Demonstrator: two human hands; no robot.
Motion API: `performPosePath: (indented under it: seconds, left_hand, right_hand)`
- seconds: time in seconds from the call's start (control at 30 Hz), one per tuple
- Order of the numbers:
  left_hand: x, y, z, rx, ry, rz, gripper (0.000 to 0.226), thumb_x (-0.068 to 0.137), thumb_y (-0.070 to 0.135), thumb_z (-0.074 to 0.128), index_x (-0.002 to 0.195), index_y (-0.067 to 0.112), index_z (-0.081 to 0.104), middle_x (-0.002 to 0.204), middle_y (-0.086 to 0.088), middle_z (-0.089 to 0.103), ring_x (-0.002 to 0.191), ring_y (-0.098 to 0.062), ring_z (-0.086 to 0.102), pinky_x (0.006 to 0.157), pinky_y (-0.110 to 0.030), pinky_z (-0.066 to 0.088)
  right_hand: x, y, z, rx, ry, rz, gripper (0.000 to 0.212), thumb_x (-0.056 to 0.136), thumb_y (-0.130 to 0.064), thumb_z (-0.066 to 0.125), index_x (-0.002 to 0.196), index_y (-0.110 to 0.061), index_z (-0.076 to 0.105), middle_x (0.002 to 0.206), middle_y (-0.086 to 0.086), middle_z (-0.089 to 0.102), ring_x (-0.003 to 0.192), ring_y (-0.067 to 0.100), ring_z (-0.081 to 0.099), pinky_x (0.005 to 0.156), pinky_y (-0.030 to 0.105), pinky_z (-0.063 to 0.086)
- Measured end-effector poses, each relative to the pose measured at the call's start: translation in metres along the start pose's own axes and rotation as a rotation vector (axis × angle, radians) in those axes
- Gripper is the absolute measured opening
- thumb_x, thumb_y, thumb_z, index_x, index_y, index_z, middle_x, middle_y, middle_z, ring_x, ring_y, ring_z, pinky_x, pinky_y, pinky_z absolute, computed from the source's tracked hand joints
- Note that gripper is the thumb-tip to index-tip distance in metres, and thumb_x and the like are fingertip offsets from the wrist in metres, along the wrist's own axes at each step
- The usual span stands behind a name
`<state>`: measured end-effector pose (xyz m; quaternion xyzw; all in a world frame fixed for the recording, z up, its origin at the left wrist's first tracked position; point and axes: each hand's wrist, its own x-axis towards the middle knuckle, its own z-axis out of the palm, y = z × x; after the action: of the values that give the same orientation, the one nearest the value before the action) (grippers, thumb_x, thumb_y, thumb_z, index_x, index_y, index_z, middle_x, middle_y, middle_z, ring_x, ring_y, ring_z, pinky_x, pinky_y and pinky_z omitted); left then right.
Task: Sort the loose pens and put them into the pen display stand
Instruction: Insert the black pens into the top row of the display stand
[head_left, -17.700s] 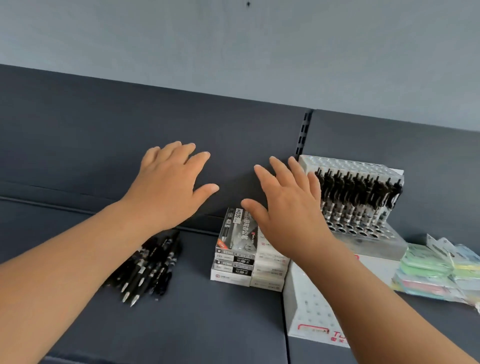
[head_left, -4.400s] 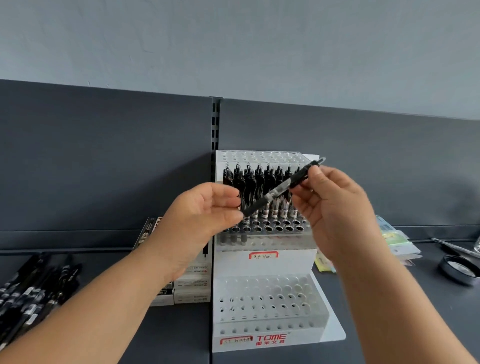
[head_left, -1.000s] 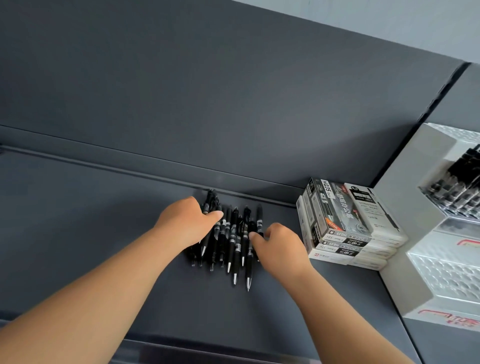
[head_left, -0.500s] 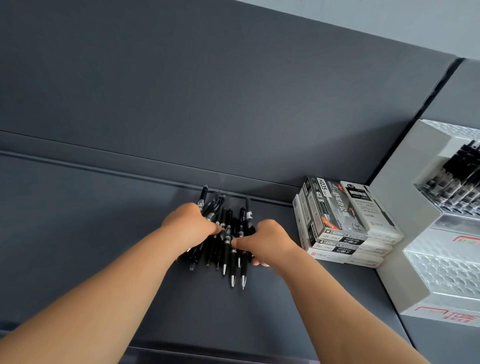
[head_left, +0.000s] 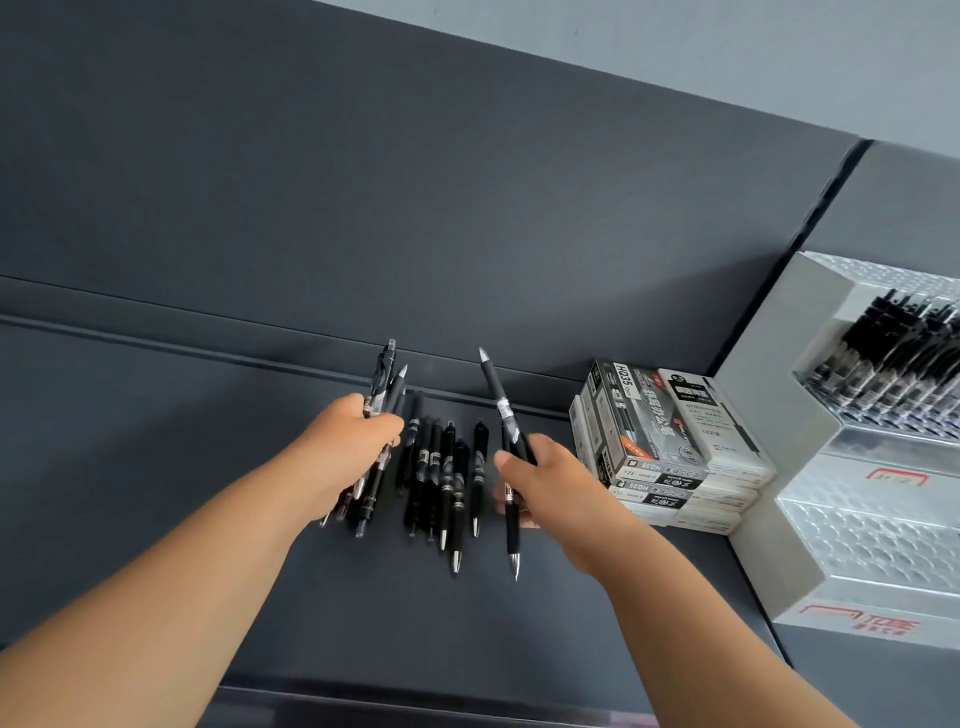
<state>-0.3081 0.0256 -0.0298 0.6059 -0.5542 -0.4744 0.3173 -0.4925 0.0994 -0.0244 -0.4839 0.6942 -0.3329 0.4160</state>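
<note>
Grip check: left hand (head_left: 347, 448) clutches a pen bunch (head_left: 384, 382), right hand (head_left: 553, 480) pinches 2 pens (head_left: 497, 397), loose pile (head_left: 448, 467) btwn them, stand (head_left: 779, 415) at 3 o'clock. Imo point tips same way b4 slotting

Bare left hand (head_left: 347, 448) and bare right hand (head_left: 551, 484) on bare forearms (head_left: 183, 571).

Left arm: bare, extended forward from the lower left.
Left hand (head_left: 348, 447): closed round a bundle (head_left: 383, 387) of pens, back turned upward.
Right arm: bare, extended forward from the lower right.
Right hand (head_left: 553, 480): pens (head_left: 497, 400) gripped between thumb and curled fingers.
</note>
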Motion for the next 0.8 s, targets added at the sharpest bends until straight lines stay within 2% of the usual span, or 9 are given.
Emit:
performPosePath:
  seconds: [0.1, 0.17, 0.23, 0.37, 0.43, 0.53, 0.6, 0.7, 0.8]
  left_hand:
    - [-0.008, 0.014, 0.007, -0.346, -0.059, -0.023, 0.007, 0.091, 0.012, 0.055, 0.095, 0.007, 0.056, 0.084, -0.006, 0.056, 0.068, -0.018, 0.06, 0.077, -0.04, 0.056]
    - [-0.018, 0.028, 0.015, -0.494, -0.103, -0.023, 0.006, 0.091, 0.009, 0.055, 0.097, 0.007, 0.055, 0.081, -0.006, 0.052, 0.062, -0.019, 0.062, 0.065, -0.038, 0.059]
    - [-0.029, 0.043, 0.023, -0.481, -0.124, 0.012, 0.005, 0.09, 0.009, 0.055, 0.095, 0.009, 0.055, 0.08, -0.006, 0.052, 0.058, -0.018, 0.06, 0.055, -0.031, 0.054]
    - [-0.055, 0.072, 0.046, -0.434, -0.186, 0.12, 0.008, 0.088, 0.005, 0.055, 0.09, 0.012, 0.052, 0.07, -0.005, 0.051, 0.051, -0.016, 0.052, 0.053, -0.029, 0.045]
    - [-0.069, 0.085, 0.063, -0.423, -0.214, 0.183, 0.011, 0.087, 0.002, 0.056, 0.092, 0.011, 0.051, 0.073, -0.007, 0.051, 0.049, -0.013, 0.051, 0.048, -0.027, 0.044]
    - [-0.089, 0.103, 0.095, -0.409, -0.258, 0.252, 0.016, 0.083, 0.003, 0.065, 0.092, 0.011, 0.055, 0.081, -0.007, 0.062, 0.052, -0.011, 0.053, 0.052, -0.028, 0.046]
    - [-0.102, 0.113, 0.118, -0.414, -0.282, 0.289, 0.021, 0.08, 0.003, 0.069, 0.095, 0.012, 0.058, 0.08, -0.004, 0.066, 0.053, -0.012, 0.054, 0.051, -0.028, 0.046]
    - [-0.12, 0.131, 0.155, -0.419, -0.268, 0.346, 0.029, 0.076, 0.002, 0.073, 0.1, 0.014, 0.06, 0.076, 0.0, 0.064, 0.056, -0.012, 0.057, 0.048, -0.024, 0.044]
    - [-0.136, 0.149, 0.189, -0.413, -0.219, 0.402, 0.034, 0.074, 0.001, 0.075, 0.1, 0.016, 0.061, 0.072, 0.001, 0.063, 0.056, -0.01, 0.057, 0.049, -0.022, 0.047]
  right_hand:
    - [-0.013, -0.01, -0.012, 0.214, -0.076, -0.038, 0.013, 0.098, -0.025, 0.049, 0.091, -0.014, 0.049, 0.076, 0.004, 0.059, 0.07, 0.022, 0.063, 0.071, 0.034, 0.053]
    - [-0.019, -0.014, -0.02, 0.31, -0.117, -0.059, 0.011, 0.098, -0.023, 0.05, 0.091, -0.014, 0.05, 0.07, 0.002, 0.061, 0.064, 0.021, 0.062, 0.067, 0.036, 0.052]
    - [-0.023, -0.014, -0.029, 0.364, -0.123, -0.086, 0.01, 0.097, -0.023, 0.051, 0.092, -0.014, 0.053, 0.069, 0.001, 0.062, 0.06, 0.02, 0.061, 0.066, 0.036, 0.05]
    - [-0.034, -0.017, -0.054, 0.431, -0.101, -0.16, 0.013, 0.097, -0.023, 0.051, 0.099, -0.012, 0.057, 0.073, 0.002, 0.062, 0.062, 0.018, 0.06, 0.065, 0.032, 0.048]
    - [-0.04, -0.017, -0.069, 0.48, -0.066, -0.211, 0.012, 0.097, -0.021, 0.052, 0.098, -0.011, 0.059, 0.074, 0.001, 0.063, 0.07, 0.018, 0.061, 0.071, 0.033, 0.049]
    - [-0.049, -0.014, -0.099, 0.498, -0.004, -0.317, 0.014, 0.097, -0.021, 0.051, 0.09, -0.019, 0.063, 0.082, -0.002, 0.069, 0.088, 0.019, 0.065, 0.089, 0.039, 0.047]
    - [-0.056, -0.011, -0.123, 0.53, 0.028, -0.368, 0.015, 0.097, -0.021, 0.051, 0.088, -0.019, 0.064, 0.083, -0.004, 0.071, 0.087, 0.016, 0.065, 0.091, 0.04, 0.047]
    - [-0.068, -0.006, -0.158, 0.611, 0.008, -0.403, 0.014, 0.096, -0.022, 0.051, 0.093, -0.017, 0.064, 0.087, -0.001, 0.072, 0.081, 0.014, 0.065, 0.08, 0.035, 0.049]
    - [-0.076, 0.002, -0.185, 0.696, -0.073, -0.435, 0.017, 0.098, -0.021, 0.048, 0.093, -0.014, 0.063, 0.089, 0.008, 0.07, 0.072, 0.023, 0.062, 0.056, 0.035, 0.048]
